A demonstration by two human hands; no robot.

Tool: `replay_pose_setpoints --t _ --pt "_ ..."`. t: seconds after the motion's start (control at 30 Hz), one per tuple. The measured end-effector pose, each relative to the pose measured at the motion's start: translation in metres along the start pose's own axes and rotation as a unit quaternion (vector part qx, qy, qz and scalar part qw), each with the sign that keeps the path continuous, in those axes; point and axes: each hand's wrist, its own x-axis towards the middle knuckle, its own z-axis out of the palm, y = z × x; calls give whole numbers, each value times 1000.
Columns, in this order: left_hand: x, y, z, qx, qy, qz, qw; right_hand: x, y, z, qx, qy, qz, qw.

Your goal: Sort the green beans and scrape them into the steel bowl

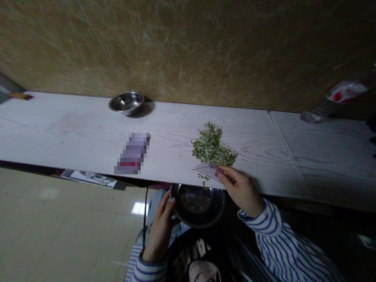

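Note:
Small green beans point(210, 145), like mung beans, lie spread in a loose patch on the white wood-grain table point(167, 149). At the near side of the patch, my right hand point(242, 190) pinches a thin, clear plastic disc point(207, 170) that looks like a lid, its far edge beside the beans. A few beans trail from there to the table's front edge. Just below that edge is a metal bowl point(199, 220) with a dark, shiny inside. My left hand point(161, 225) grips the bowl's left rim, thumb on top and fingers partly hidden.
A smaller steel bowl point(127, 105) stands at the back by the wall. Left of the beans lies a blurred-out, phone-shaped object point(133, 153). A clear plastic bottle point(331, 102) is at the back right. A black cable point(145, 215) hangs below the front edge.

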Motion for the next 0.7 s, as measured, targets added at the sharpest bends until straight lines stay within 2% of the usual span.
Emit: replay_pose_setpoints --t 0.17,0.37,0.6,0.7 --pt "0 -1 -3 -1 -8 12 1000 16 0 7 -21 13 -28 999" --pt "0 1 -6 -3 -12 16 1000 27 -6 13 -47 -23 -69 996" --pt "3 3 -8 -6 -27 18 999 21 -10 -1 -18 -77 -68 995" --pt "3 4 -8 2 -24 22 999 16 -8 -7 -7 -82 -51 995"
